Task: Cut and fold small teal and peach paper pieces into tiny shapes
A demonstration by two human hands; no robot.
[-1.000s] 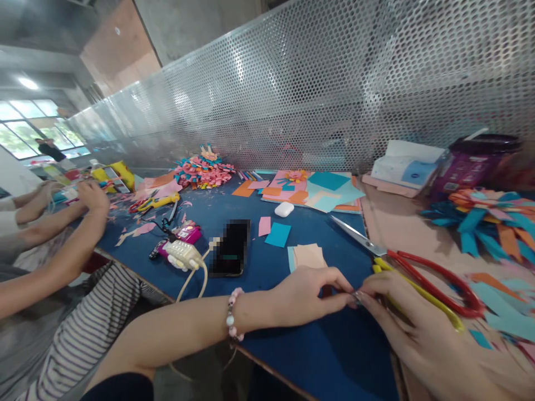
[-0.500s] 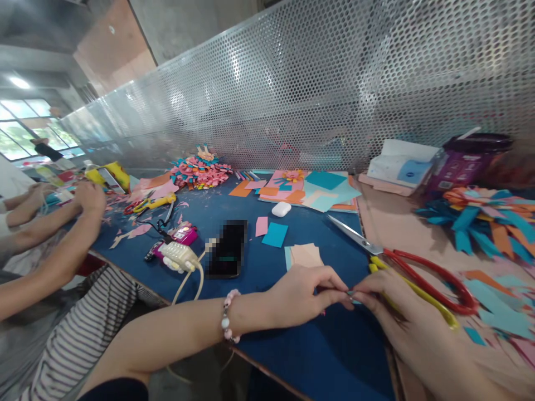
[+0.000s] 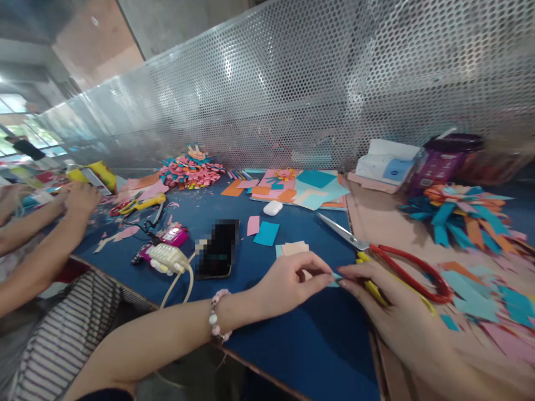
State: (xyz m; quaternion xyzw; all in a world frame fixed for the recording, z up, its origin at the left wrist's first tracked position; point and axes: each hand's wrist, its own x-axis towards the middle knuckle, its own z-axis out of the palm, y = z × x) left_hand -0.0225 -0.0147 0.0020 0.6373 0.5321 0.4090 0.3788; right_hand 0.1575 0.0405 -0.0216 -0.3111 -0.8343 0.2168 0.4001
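My left hand (image 3: 292, 278), with a bead bracelet at the wrist, pinches a small light-blue paper piece (image 3: 335, 277) over the blue table (image 3: 292, 345). My right hand (image 3: 393, 312) meets it from the right, fingertips closed on the same piece. Under my right hand lie red and yellow scissors (image 3: 397, 267), blades pointing away to the left. A small stack of peach and blue paper squares (image 3: 292, 248) lies just beyond my left hand.
A phone (image 3: 217, 256), a white charger block with cable (image 3: 167, 257), an earbud case (image 3: 272, 208) and loose coloured sheets (image 3: 309, 192) lie further back. Paper flowers (image 3: 188, 170) (image 3: 460, 214), a tissue pack (image 3: 387, 164) and a purple jar (image 3: 447, 164) stand near the perforated metal screen. Another person's arms (image 3: 50, 223) work at left.
Both hands have moved slightly up and left with the paper piece still pinched between them; the view has panned to the right.
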